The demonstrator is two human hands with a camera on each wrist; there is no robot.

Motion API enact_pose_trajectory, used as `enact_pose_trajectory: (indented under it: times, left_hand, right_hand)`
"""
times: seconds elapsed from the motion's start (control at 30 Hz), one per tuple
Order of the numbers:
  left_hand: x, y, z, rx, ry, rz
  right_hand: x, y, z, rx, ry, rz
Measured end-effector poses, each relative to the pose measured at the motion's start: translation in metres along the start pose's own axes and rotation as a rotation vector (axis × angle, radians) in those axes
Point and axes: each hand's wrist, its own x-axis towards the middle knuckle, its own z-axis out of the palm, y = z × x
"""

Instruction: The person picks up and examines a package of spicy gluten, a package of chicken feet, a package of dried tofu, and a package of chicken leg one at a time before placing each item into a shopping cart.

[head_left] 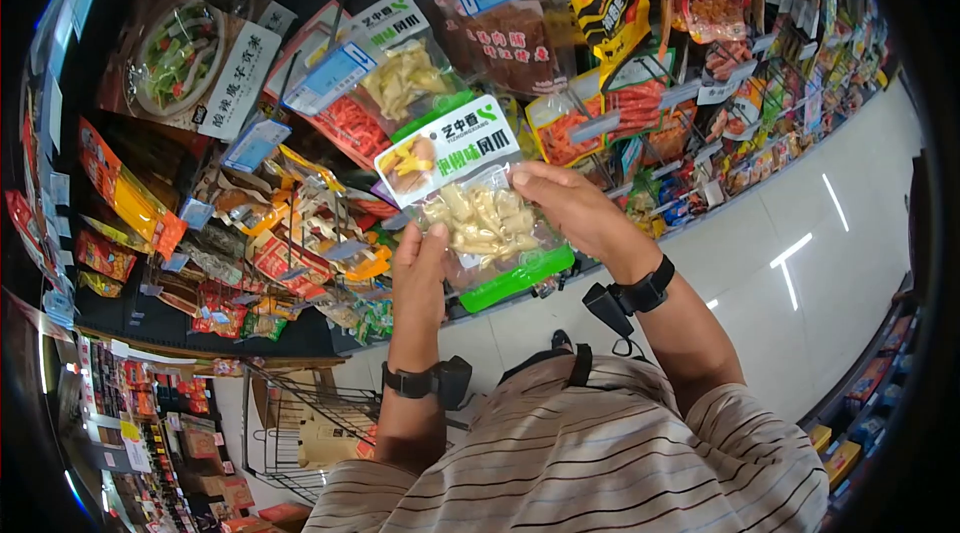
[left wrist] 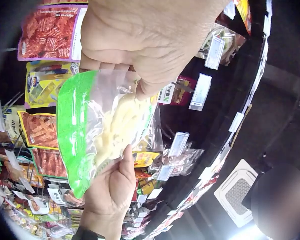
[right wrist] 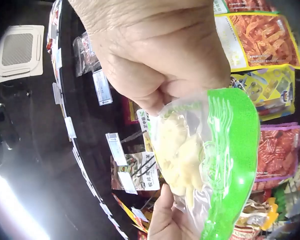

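Between both hands is a clear snack bag of pale chicken feet (head_left: 480,223), with a white printed header and a green bottom band. It is tilted in front of the shelf in the head view. My left hand (head_left: 418,278) grips its left edge, thumb on the front. On the opposite edge, my right hand (head_left: 572,210) pinches the bag with the thumb on top. The green band (left wrist: 76,132) faces the left wrist camera, and the pale contents (right wrist: 180,155) show through the plastic in the right wrist view. Fingers behind the bag are partly hidden.
A matching bag (head_left: 405,73) hangs on the rack just beyond. Price tags (head_left: 330,76) on hooks jut out around it. More packets, such as a yellow-black one (head_left: 607,8), line the shelf. A wire cart (head_left: 310,423) stands at lower left, over the tiled floor (head_left: 790,233).
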Motion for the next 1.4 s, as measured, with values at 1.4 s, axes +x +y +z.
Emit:
enact_pose_trajectory:
  times: [1.4]
  left_hand:
    - [0.125,0.086,-0.023,-0.084,-0.024,0.299]
  right_hand:
    - [0.119,-0.095,0.091,-0.320,-0.043,-0.310]
